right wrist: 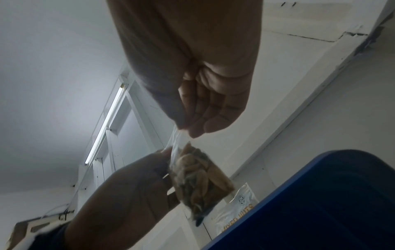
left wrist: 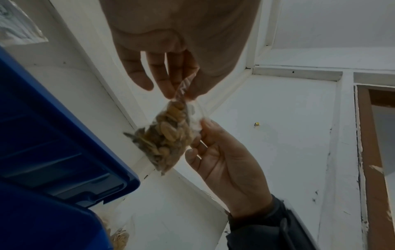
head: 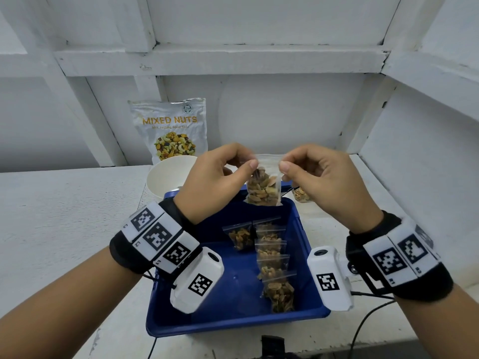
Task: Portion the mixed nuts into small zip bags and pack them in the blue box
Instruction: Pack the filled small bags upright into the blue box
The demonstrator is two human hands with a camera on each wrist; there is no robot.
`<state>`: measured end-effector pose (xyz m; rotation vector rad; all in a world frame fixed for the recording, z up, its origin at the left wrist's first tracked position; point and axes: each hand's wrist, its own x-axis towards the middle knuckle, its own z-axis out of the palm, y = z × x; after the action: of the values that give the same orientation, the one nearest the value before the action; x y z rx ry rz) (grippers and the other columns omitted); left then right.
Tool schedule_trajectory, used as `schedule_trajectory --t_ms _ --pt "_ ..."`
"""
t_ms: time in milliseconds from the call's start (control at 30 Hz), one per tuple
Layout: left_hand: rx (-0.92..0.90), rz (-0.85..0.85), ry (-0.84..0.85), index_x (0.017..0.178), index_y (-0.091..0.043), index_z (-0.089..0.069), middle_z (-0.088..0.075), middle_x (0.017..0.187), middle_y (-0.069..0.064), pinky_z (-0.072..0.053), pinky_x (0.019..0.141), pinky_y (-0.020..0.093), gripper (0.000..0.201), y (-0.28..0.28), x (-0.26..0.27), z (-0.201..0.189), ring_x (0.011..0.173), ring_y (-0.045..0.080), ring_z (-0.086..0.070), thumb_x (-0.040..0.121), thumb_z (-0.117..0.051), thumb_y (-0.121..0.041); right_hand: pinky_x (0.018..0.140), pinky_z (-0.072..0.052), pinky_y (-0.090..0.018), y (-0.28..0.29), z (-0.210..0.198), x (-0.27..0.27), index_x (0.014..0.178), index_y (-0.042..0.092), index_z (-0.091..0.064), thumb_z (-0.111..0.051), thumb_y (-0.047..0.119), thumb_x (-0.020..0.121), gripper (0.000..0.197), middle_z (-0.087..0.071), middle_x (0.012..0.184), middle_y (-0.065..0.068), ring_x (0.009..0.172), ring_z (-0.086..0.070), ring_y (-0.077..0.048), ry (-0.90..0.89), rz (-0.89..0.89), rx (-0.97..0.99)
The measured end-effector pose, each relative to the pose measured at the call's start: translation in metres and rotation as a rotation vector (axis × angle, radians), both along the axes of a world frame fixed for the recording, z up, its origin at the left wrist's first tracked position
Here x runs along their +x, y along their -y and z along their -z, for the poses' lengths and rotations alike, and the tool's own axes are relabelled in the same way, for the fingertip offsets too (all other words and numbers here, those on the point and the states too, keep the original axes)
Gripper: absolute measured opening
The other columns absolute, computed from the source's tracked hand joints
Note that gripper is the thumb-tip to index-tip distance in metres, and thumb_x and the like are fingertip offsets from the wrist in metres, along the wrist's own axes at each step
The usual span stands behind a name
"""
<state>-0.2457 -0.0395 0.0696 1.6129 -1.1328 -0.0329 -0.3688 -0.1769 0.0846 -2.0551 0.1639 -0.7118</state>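
Observation:
A small clear zip bag of mixed nuts [head: 263,189] hangs above the far end of the blue box [head: 234,325]. My left hand [head: 220,174] pinches its top left corner and my right hand [head: 315,174] pinches its top right corner. The left wrist view shows the zip bag [left wrist: 169,135] held between the left hand [left wrist: 181,91] and the right hand [left wrist: 213,148]. In the right wrist view the bag [right wrist: 198,177] hangs under the right hand [right wrist: 192,125]. Several filled bags [head: 272,260] lie inside the box.
A silver MIXED NUTS pouch [head: 171,128] leans on the back wall. A white bowl [head: 166,177] stands in front of it, behind the box. Another filled bag [head: 300,194] lies on the white table right of the box. Cables [head: 363,325] trail at the front right.

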Motion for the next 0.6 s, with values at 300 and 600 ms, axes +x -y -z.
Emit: schedule_trajectory --t_ms 300,600 --pt "0.008 0.010 -0.004 0.080 -0.032 -0.056 -0.059 0.070 -0.018 -0.048 0.061 0.029 0.012 -0.0042 -0.0012 -0.0019 0.069 0.001 -0.056 0.079 -0.049 -0.042 0.054 -0.041 -0.010 -0.0080 0.0016 0.0005 0.080 0.027 -0.060 -0.061 0.012 0.088 0.018 -0.058 0.066 0.013 0.060 -0.055 0.001 0.005 -0.018 -0.047" --pt "0.015 0.012 0.124 0.081 -0.026 -0.059 -0.059 0.072 -0.015 -0.039 0.058 0.012 0.016 -0.0068 -0.0026 -0.0014 0.070 0.000 -0.055 0.083 -0.049 -0.039 0.061 -0.048 -0.017 -0.0102 0.0039 0.0005 0.078 0.025 -0.059 -0.061 0.009 0.087 0.019 -0.060 0.070 0.009 0.066 -0.057 -0.004 0.011 -0.023 -0.075"
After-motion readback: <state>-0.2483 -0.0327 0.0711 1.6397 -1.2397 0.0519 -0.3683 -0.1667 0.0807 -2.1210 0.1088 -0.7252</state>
